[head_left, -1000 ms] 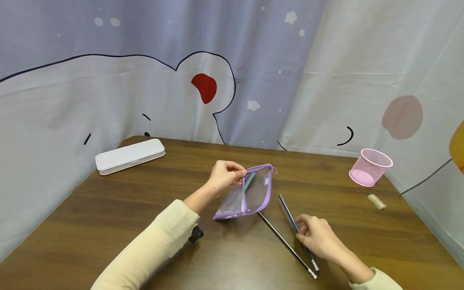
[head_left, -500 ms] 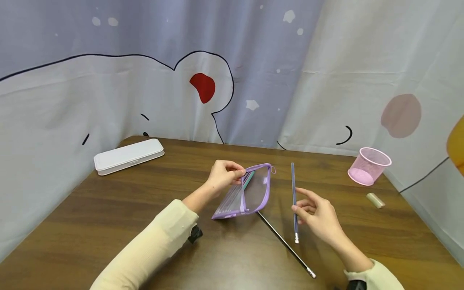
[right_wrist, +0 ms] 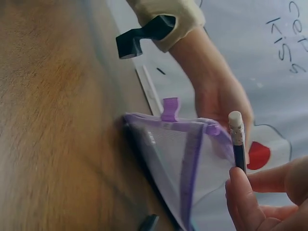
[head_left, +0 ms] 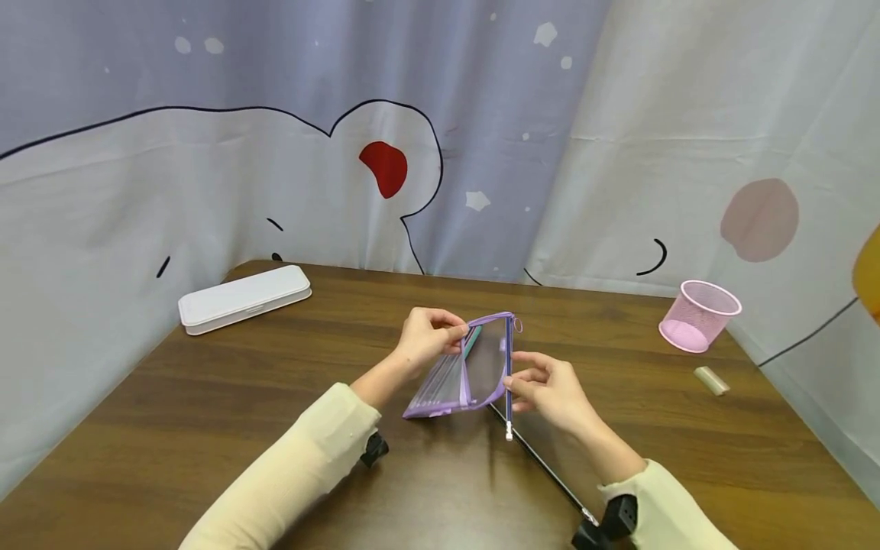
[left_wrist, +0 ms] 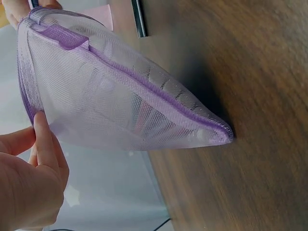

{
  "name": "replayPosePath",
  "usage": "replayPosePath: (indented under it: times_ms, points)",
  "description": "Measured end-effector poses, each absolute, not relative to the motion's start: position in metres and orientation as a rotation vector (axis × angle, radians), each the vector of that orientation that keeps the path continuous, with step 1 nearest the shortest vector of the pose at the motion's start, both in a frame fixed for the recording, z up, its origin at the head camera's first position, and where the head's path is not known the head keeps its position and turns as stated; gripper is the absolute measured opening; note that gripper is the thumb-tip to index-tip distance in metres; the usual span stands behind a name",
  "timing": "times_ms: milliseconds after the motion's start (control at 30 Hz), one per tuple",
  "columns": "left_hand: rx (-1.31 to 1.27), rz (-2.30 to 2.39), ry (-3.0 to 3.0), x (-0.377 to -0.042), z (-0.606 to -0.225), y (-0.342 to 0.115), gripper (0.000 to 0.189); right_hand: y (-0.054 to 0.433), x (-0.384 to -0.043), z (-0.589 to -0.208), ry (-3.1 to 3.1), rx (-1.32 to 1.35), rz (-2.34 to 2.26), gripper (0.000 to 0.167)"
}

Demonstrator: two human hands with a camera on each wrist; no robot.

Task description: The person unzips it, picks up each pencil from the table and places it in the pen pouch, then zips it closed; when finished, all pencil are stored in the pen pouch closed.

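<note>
A see-through purple mesh pencil pouch (head_left: 486, 359) (left_wrist: 82, 91) is held up by its opening edge, which my left hand (head_left: 428, 336) (left_wrist: 33, 183) pinches between thumb and fingers. Its mouth faces right, and thin coloured sticks show through the mesh. At that mouth my right hand (head_left: 553, 389) (right_wrist: 264, 202) pinches a dark blue pencil (head_left: 509, 409) (right_wrist: 237, 127) with a white eraser at its lower end. The pencil stands near upright in front of the opening; whether its tip is inside I cannot tell. A black pencil (head_left: 550, 470) lies on the table below, partly behind the pouch and right wrist.
A white flat case (head_left: 246, 296) lies at the table's back left. Toward the back right stands a pink mesh pen cup (head_left: 701, 317), with a small pale eraser (head_left: 711, 380) nearer the front. A patterned curtain (head_left: 509, 137) hangs behind the brown table (head_left: 172, 443).
My right hand has lifted the blue pencil off the table, turned it upright and carried it left to the pouch's mouth. My left hand and the pouch have stayed put.
</note>
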State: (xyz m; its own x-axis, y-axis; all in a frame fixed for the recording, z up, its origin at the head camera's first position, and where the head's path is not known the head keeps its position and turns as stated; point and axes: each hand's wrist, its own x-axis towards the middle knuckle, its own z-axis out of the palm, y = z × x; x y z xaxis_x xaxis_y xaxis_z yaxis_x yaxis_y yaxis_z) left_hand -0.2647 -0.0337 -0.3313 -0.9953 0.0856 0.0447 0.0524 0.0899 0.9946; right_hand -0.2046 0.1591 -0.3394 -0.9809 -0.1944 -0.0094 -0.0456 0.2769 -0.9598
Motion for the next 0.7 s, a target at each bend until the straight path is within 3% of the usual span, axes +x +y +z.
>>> replayPosePath:
  times_ms: [700]
  points:
    - [0.256,2.010,2.183,-0.257,-0.334,-0.021,0.016,0.125,-0.233,-0.367,2.346,-0.020,-1.878,0.046]
